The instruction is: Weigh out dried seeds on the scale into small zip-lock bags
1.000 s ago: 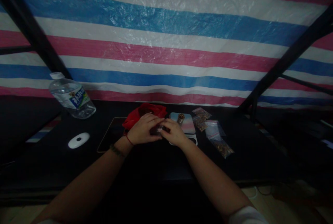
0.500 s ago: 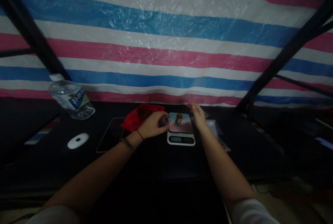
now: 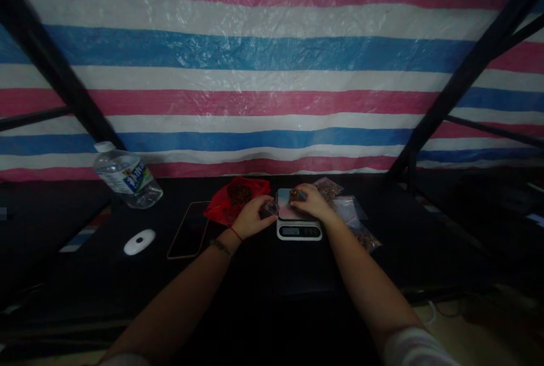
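While your left hand (image 3: 250, 218) curls around a small clear bag (image 3: 269, 208), fingers pinching it just left of the kitchen scale (image 3: 298, 230), your right hand (image 3: 309, 203) rests on the scale's platform with its fingertips closed on a small brown object (image 3: 294, 194); how tightly they grip is too dim to tell. Behind your left fingers lies a red bag (image 3: 236, 199) with dark contents. Just beyond your right fingers sit several clear packets (image 3: 346, 210). Well left of your left hand are a phone (image 3: 189, 230), a white oval device (image 3: 139, 241) and a water bottle (image 3: 127, 176)
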{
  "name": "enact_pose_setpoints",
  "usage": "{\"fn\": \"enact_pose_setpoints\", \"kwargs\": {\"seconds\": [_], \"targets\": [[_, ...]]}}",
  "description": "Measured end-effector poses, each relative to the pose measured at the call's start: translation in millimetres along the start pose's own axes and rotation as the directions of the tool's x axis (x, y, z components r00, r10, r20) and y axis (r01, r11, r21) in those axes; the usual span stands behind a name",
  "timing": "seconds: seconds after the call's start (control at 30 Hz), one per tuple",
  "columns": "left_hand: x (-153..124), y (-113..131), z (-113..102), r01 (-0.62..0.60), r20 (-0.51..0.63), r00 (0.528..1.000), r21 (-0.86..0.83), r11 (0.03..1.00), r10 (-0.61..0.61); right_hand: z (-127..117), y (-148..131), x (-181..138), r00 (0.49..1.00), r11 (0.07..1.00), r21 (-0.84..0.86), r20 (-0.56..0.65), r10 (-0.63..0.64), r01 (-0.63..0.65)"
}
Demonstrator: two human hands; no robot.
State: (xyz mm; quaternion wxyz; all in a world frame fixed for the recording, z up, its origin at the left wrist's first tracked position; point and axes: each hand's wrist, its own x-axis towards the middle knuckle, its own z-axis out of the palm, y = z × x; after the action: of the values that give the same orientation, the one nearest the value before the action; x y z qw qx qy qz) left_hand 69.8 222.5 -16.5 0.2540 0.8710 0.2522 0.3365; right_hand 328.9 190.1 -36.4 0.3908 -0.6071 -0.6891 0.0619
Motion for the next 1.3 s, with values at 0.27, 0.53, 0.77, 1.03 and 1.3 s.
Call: {"fn": "enact_pose_setpoints", "kwargs": {"seconds": [0.27,0.53,0.77,1.03,1.3], "targets": [[0.0,-5.8,4.4,0.02,0.003,1.0,0.063,0.998,-0.02,-5.7,-9.9,-0.8,0.999,0.994,0.104,-0.033,0.039,-0.036],[2.4,-2.0,6.8,0.081,-0.041,0.996,0.021,0.997,-0.08,-4.7,-45.8,-6.7,1.0,0.973,0.232,0.001,-0.009,0.008],[1.9,-1.0,9.5,0.079,-0.073,0.994,0.013,0.997,-0.077,-2.4,-58.2,-8.3,0.993,0.968,0.223,0.011,-0.122,0.116],[2.8,4.3,8.3,0.086,-0.067,0.994,-0.014,0.996,-0.087,-6.7,-60.4,-9.5,0.974,0.962,0.171,0.041,-0.224,0.214],[1.8,2.7,9.9,0.086,-0.061,0.994,-0.052,0.995,-0.089,-11.2,-65.3,-10.9,0.964,0.953,0.215,0.11,-0.242,0.215]]}}
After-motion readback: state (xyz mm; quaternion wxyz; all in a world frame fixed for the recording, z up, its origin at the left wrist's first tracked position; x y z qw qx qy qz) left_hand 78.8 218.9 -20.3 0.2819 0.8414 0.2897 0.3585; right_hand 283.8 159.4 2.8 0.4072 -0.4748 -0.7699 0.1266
